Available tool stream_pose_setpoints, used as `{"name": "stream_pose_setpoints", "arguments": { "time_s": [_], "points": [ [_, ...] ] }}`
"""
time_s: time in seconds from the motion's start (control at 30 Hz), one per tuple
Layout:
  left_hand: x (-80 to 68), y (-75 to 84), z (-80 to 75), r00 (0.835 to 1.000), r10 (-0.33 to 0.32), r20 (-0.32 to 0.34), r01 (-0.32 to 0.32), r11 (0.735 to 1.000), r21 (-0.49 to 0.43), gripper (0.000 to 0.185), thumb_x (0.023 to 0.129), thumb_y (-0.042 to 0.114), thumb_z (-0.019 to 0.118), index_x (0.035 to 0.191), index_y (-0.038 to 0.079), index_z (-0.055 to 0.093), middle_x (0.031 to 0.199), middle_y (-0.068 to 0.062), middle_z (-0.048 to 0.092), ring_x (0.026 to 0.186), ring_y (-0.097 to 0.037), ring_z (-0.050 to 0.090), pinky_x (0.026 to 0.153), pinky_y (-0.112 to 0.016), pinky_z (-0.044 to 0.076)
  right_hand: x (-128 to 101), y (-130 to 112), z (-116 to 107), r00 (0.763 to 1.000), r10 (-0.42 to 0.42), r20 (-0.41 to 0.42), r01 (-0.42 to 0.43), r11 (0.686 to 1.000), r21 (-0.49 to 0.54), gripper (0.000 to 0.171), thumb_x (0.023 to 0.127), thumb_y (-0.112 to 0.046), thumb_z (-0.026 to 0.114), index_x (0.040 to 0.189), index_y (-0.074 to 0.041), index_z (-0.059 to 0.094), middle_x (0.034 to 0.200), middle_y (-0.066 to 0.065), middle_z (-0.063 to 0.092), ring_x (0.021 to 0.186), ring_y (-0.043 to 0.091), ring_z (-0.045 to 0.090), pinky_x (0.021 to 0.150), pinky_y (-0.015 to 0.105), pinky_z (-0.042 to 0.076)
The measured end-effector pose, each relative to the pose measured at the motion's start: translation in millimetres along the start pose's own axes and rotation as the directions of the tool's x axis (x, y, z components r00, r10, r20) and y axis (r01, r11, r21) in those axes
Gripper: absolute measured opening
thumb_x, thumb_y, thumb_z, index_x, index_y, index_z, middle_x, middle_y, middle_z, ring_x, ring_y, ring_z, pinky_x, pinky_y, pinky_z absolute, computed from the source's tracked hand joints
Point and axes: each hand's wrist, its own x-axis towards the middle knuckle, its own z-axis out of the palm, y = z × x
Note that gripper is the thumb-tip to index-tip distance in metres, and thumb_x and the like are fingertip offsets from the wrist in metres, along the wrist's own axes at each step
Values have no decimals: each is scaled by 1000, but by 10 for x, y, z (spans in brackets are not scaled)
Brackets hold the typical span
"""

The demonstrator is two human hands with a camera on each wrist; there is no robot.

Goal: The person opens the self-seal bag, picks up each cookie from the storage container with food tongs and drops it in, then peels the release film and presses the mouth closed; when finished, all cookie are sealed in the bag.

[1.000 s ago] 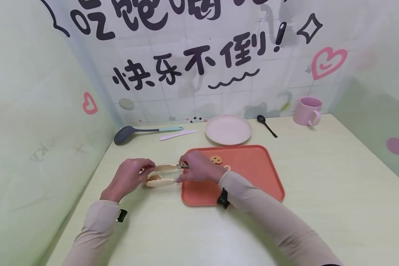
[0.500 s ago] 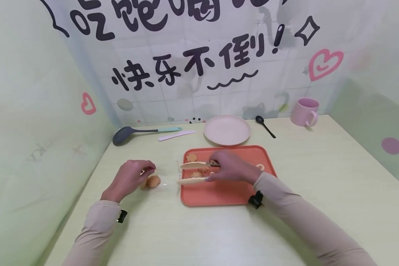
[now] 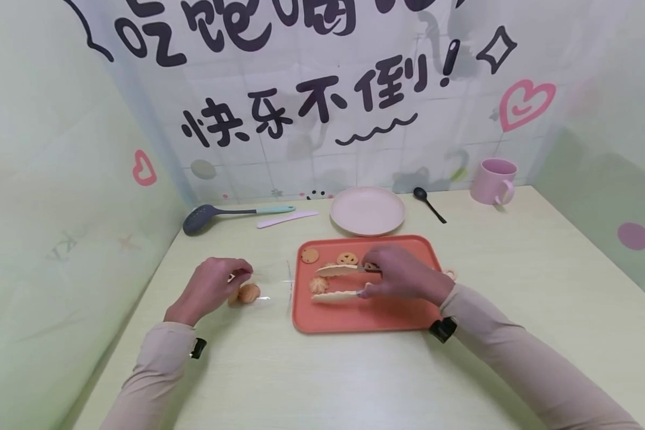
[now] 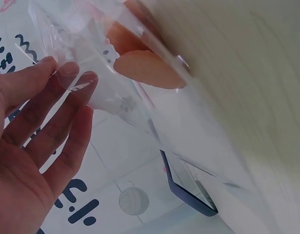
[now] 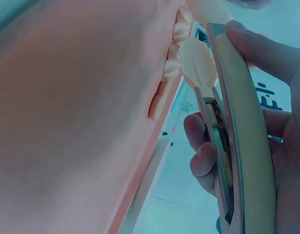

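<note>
My left hand (image 3: 206,289) pinches the edge of a clear plastic bag (image 4: 108,100) between thumb and fingertips, left of the tray. Inside the bag lie round brown cookies (image 4: 150,68), low near the tabletop. My right hand (image 3: 405,275) grips tongs (image 5: 250,141) with cream scalloped tips, thumb on one arm and fingers round the other. Spread apart, the tong tips hover over the orange tray (image 3: 328,319) with nothing caught between them. On the tray sit a swirled cookie (image 3: 318,285), a plain round cookie (image 3: 310,255) and a cookie with holes (image 3: 347,258).
Behind the tray are a pink plate (image 3: 368,211), a black spoon (image 3: 430,205) and a lilac knife (image 3: 287,219). A slotted ladle (image 3: 199,220) lies at the back left. At the far right stands a pink mug (image 3: 493,182). Walls enclose the table's back and sides.
My right hand has moved right with the tongs, from the bag's mouth to over the tray. The swirled cookie is now uncovered on the tray. My left hand has stayed at the bag.
</note>
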Motion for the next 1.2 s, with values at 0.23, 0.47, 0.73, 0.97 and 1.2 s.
{"name": "stream_pose_setpoints", "arguments": {
  "time_s": [0.23,0.47,0.73,0.97,1.2],
  "points": [
    [-7,0,-2,1000,-8,6,8,1000,1,9,87,9,77,96,9,78,88,0,78,79,-16,71,74,-38,59,56,36,-15,999,36,27,-34,997,-62,48,83,-42,80,112,-7,67,103,6,68,79,13,54,70,30,47],
    [1,1,-8,1000,-7,13,7,1000,1,9,87,9,77,96,9,78,88,0,78,78,-16,71,73,-37,59,70,15,-30,999,32,29,-31,998,-56,46,82,-44,81,110,-9,71,104,4,69,88,16,61,77,34,53],
    [2,3,-12,1000,-10,11,9,1000,5,8,89,10,76,97,10,78,89,0,78,79,-16,71,74,-38,59,92,13,10,1000,-7,-21,7,1000,0,30,82,-39,82,80,-17,62,66,-4,42,62,9,37,58,24,29],
    [-3,-10,-9,1000,5,6,-5,1000,-5,9,88,10,76,97,9,78,89,0,78,78,-16,72,73,-37,60,134,-65,-7,997,-46,-57,49,998,36,33,83,-42,81,77,-17,60,63,-5,41,58,7,34,55,22,27],
    [-17,-25,-8,1000,8,0,-8,1000,-27,9,87,8,77,96,8,78,89,-1,78,77,-15,72,72,-37,61,341,-247,47,995,-95,-40,97,993,64,32,85,-43,79,82,-17,62,67,-4,40,62,8,34,58,24,27]
  ]
}}
